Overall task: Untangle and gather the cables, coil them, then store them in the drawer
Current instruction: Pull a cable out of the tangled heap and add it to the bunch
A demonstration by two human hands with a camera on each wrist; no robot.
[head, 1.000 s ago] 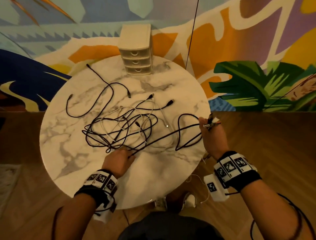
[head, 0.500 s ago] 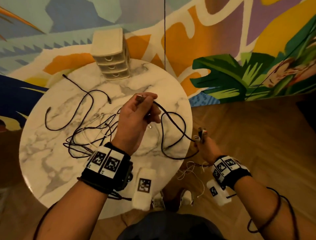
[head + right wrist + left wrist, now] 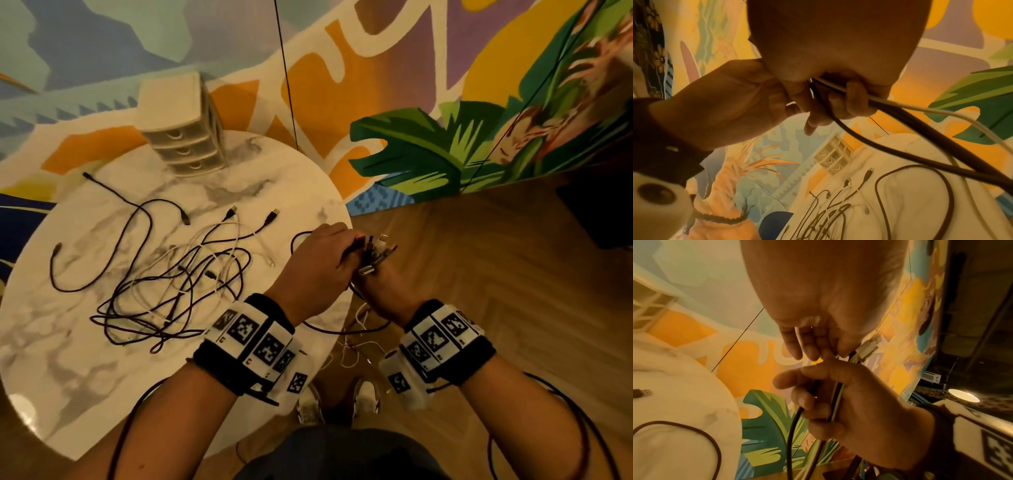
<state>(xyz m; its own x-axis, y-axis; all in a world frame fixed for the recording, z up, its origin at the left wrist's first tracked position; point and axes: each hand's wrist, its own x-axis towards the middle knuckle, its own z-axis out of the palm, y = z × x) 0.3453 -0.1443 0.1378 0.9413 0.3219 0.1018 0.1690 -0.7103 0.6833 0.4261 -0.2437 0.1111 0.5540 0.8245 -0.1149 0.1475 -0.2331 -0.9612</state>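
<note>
two hands, one cable bundle, three drawers

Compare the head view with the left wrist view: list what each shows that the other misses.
Head only: the drawer unit at the table's far edge, the tangle of black and white cables on the table, both wristbands, shoes below.

Left wrist only: the right hand's fingers curled round a black and a white cable, seen from below; a lamp.

Both: the left hand meeting the right hand at the plugs, the mural.
</note>
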